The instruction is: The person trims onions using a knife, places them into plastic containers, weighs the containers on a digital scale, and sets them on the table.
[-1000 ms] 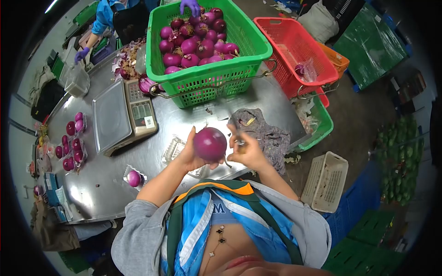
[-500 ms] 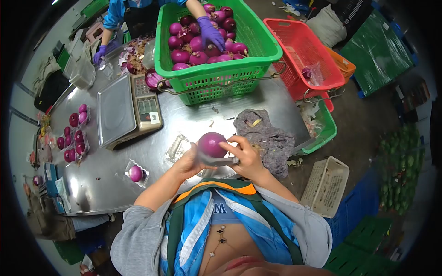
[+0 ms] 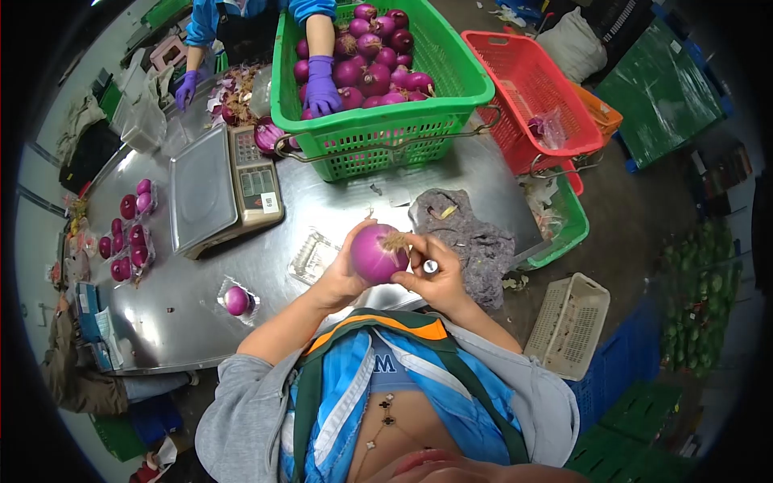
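Red onion, root tuft showing, sits cupped in the person's left hand; the right hand, curled round a handle, touches its side.

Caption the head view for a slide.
Left hand holds an onion, right hand a tool's handle, above a metal table with a scale and a green crate of onions.

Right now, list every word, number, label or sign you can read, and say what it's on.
"M" or "W", shirt: one large letter, reading direction unclear.
White sticker on the scale: marked, too small to read.
Scale's panel: markings too small to read.
Held onion: no text visible.
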`<state>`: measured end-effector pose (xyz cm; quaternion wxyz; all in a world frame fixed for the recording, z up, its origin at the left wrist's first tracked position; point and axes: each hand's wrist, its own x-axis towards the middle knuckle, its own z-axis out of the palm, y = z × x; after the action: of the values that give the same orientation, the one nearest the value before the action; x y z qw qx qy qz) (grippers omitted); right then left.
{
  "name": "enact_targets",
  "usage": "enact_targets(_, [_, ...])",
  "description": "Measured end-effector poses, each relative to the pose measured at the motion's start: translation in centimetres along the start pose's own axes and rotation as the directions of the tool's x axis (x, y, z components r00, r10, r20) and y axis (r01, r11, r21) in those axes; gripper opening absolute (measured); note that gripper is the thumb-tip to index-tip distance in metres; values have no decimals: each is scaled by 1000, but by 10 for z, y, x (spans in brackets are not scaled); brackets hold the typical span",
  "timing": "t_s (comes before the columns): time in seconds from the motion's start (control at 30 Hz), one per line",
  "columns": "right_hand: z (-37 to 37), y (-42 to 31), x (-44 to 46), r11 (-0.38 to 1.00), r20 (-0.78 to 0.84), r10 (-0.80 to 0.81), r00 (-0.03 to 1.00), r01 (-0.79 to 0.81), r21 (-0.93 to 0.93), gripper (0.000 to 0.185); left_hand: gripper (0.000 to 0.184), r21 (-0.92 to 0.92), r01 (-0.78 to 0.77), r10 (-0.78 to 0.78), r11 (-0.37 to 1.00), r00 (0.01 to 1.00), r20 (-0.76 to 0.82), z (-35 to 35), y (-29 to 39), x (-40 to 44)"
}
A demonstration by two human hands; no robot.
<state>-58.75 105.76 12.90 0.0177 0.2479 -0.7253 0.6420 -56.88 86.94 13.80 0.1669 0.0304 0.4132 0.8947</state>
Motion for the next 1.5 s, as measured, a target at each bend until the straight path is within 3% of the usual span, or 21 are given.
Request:
enact_targets(0.03, [0, -8, 4, 982, 41, -104, 994, 109, -153, 62, 97, -1, 26, -26, 1000, 1000, -2, -7, -6, 3])
enact_targets(0.07, [-1, -13, 3, 983, 42, -103, 994, 108, -151, 62, 95, -6, 51, -51, 999, 999, -2, -11, -9, 4])
enact_targets(0.17, [-11, -26, -1, 841, 157, -14, 987, 97, -532, 69, 89, 176, 45, -28, 983, 995, -95, -5, -2, 1])
enact_targets(0.27, [-17, -22, -3, 763, 202, -139, 969, 235, -602, 66, 88, 305, 55, -7, 951, 988, -157, 2, 6, -1])
enact_targets(0.33, [-15, -27, -3, 770, 205, -105, 973, 210, -602, 63, 89, 399, -57, 84, 915, 995, -52, -5, 1, 0])
enact_targets(0.43, [-16, -27, -4, 774, 197, -72, 978, 180, -607, 61, 89, 507, -78, 103, 859, 994, -20, -1, 1, -2])
enact_targets(0.8, [-17, -26, -9, 724, 197, -207, 958, 286, -628, 64, 87, 571, -89, 99, 816, 995, 14, 3, -1, -6])
enact_targets(0.87, [-24, -22, -13, 691, 215, -121, 969, 237, -682, 58, 86, 547, -69, 73, 835, 997, 14, -2, -5, -9])
enact_targets(0.93, [-50, 23, -15, 670, -102, -6, 995, -72, -738, 51, 87, 563, -98, 74, 820, 995, 65, -13, -7, -19])
enact_targets(1.0, [-77, 38, -21, 703, -277, 173, 945, -315, -638, 45, 89, 518, -157, 117, 841, 987, 109, -15, -3, -14])
enact_targets(1.03, [-72, 40, -24, 745, -250, 75, 965, -221, -629, 44, 89, 530, -110, 107, 841, 994, 36, -22, -6, -10])
enact_targets(1.07, [-64, 43, -30, 748, -238, 97, 966, -228, -623, 44, 89, 538, -35, 71, 842, 996, -47, -30, -10, -14])
enact_targets(1.17, [-55, 52, -17, 669, -291, 252, 923, -383, -637, 49, 90, 451, -57, 84, 891, 996, -40, -38, -18, -7])
enact_targets(1.2, [-60, 68, -19, 680, -257, 248, 934, -357, -641, 49, 91, 408, -57, 85, 911, 995, -51, -41, -17, -12])
enact_targets(1.23, [-65, 83, -23, 547, -276, 223, 935, -354, -758, 51, 91, 399, 11, 50, 917, 988, -143, -45, -15, -19])
enact_targets(1.27, [-66, 97, -22, 402, -280, 176, 944, -328, -855, 53, 91, 397, -21, 101, 918, 978, -182, -66, -17, -26])
enact_targets(1.33, [-61, 113, -33, 421, -266, 53, 962, -263, -868, 54, 91, 806, 28, 339, 591, 898, -280, -123, -27, -52])
enact_targets(1.37, [-57, 118, -36, 583, -248, 116, 962, -269, -767, 51, 87, 692, 15, 359, 721, 847, -392, -133, -11, -69])
enact_targets(1.43, [-44, 129, -46, 797, -175, 310, 935, -355, -488, 43, 82, 770, 230, 506, 594, 637, -581, -183, 15, -107])
enact_targets(1.47, [-31, 132, -47, 839, -111, 416, 902, -429, -335, 39, 80, 824, 353, 623, 443, 540, -566, -227, 19, -128])
enact_targets(1.5, [-15, 125, -42, 842, -32, 374, 927, -354, -407, 33, 77, 816, 457, 692, 352, 460, -556, -242, 35, -145])
